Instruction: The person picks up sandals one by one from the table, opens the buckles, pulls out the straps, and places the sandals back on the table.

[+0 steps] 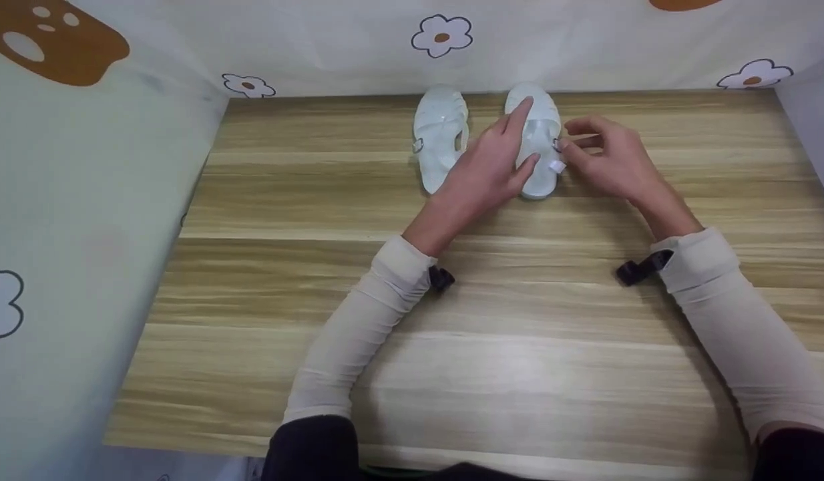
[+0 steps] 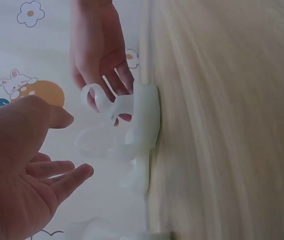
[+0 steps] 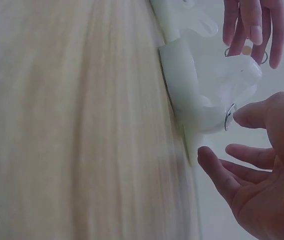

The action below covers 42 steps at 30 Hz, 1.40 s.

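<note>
Two pale mint sandals stand side by side at the back of the wooden table: a left sandal (image 1: pixel 441 113) and a right sandal (image 1: pixel 536 184). My left hand (image 1: pixel 485 167) reaches over the right sandal from its left side, fingers extended and thumb apart. In the left wrist view, a gap shows between that hand and the strap loop (image 2: pixel 93 95). Beside the right sandal's outer edge is my right hand (image 1: pixel 609 157), fingers loosely bent and spread. Its thumb tip is right at the metal buckle (image 3: pixel 229 117). A small white tab (image 1: pixel 557 166) sticks out below the buckle.
A pale patterned curtain (image 1: pixel 345 47) hangs right behind the sandals, along the back edge of the wooden table (image 1: pixel 285 280). Another patterned sheet (image 1: pixel 71 200) borders the left side. Both sleeved wrists carry small black cameras, one at the right cuff (image 1: pixel 636 270).
</note>
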Each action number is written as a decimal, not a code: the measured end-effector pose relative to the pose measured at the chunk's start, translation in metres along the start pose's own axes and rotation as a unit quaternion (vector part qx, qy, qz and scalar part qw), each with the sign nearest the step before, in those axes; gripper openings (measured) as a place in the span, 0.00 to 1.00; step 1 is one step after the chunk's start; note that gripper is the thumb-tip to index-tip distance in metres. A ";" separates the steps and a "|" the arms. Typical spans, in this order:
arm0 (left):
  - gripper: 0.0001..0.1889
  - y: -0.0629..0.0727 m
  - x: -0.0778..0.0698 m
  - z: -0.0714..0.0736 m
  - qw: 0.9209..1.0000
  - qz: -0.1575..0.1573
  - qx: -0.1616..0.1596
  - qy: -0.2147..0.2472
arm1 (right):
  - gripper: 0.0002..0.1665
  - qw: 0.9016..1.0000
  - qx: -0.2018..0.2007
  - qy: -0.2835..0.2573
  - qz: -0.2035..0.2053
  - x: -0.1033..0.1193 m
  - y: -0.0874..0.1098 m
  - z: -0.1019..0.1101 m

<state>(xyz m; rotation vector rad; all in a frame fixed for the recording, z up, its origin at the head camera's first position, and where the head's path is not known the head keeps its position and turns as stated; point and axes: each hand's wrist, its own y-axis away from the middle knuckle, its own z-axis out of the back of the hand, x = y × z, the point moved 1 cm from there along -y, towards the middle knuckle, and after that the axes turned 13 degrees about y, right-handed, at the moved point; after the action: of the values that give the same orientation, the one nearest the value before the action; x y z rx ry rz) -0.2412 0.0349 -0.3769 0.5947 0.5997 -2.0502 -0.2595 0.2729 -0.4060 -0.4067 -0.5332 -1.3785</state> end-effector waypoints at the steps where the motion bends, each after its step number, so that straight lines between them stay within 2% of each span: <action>1: 0.40 -0.001 0.000 -0.002 1.000 0.004 -0.003 0.006 | 0.36 1.000 -0.001 -0.001 0.001 0.000 0.000 -0.001; 8: 0.35 -0.013 0.004 -0.018 0.997 0.053 -0.007 0.049 | 0.37 1.000 0.007 -0.004 0.001 0.000 0.001 -0.002; 14: 0.35 -0.020 0.010 -0.028 0.991 0.090 -0.005 0.099 | 0.37 1.000 0.018 -0.011 0.002 -0.002 0.000 -0.004; 20: 0.35 -0.024 0.017 -0.036 0.980 0.124 0.003 0.158 | 0.37 1.000 0.021 -0.012 0.006 -0.003 -0.002 -0.006; 27: 0.37 -0.029 0.021 -0.038 0.962 0.176 -0.001 0.210 | 0.37 1.000 0.024 -0.007 0.018 -0.002 -0.008 -0.010; 32: 0.38 -0.030 0.024 -0.039 0.955 0.187 -0.009 0.232 | 0.36 0.999 0.033 -0.013 0.023 -0.001 -0.009 -0.013; 36: 0.39 -0.029 0.024 -0.041 0.946 0.196 -0.010 0.259 | 0.37 0.999 0.040 -0.020 0.016 -0.002 -0.008 -0.014; 39: 0.38 -0.028 0.024 -0.041 0.939 0.195 -0.015 0.282 | 0.36 0.999 0.039 -0.026 0.009 -0.002 -0.006 -0.014; 42: 0.36 -0.027 0.023 -0.041 0.936 0.189 -0.025 0.296 | 0.34 0.999 0.038 -0.038 0.005 -0.002 -0.004 -0.013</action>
<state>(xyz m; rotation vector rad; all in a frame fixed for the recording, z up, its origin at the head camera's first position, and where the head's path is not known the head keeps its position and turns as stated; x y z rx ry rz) -0.2678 0.0594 -0.4177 1.2154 0.8054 -1.4785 -0.2621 0.2661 -0.4181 -0.3993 -0.6435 -1.3335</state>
